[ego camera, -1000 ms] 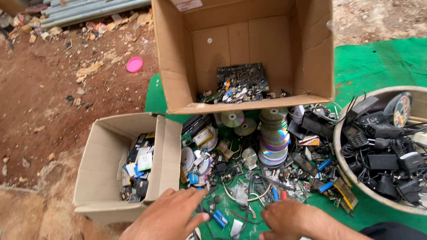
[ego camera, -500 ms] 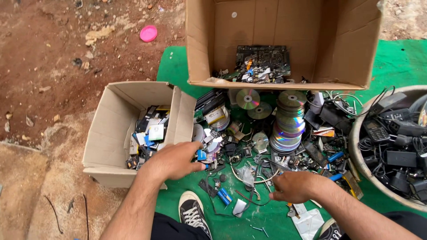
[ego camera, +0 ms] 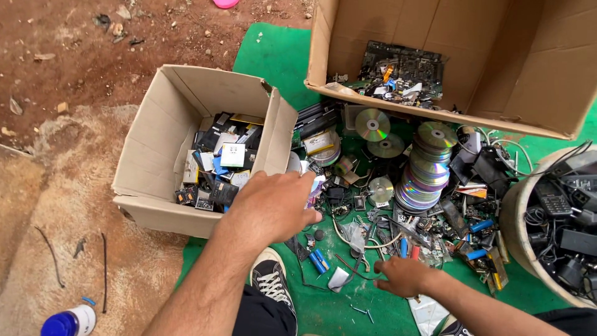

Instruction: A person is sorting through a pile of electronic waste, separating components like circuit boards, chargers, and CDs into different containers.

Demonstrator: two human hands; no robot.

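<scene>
Two hands are seen: the left hand (ego camera: 273,208), loosely open over the small cardboard box (ego camera: 155,186), should be kept above it; the right hand's (ego camera: 401,275) grasp cannot be told.

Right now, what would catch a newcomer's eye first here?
The shiny stack of discs on the green mat, amid scattered electronic scrap. The left hand hovers beside the small cardboard box of parts; the right hand rests low among the bits.
</scene>
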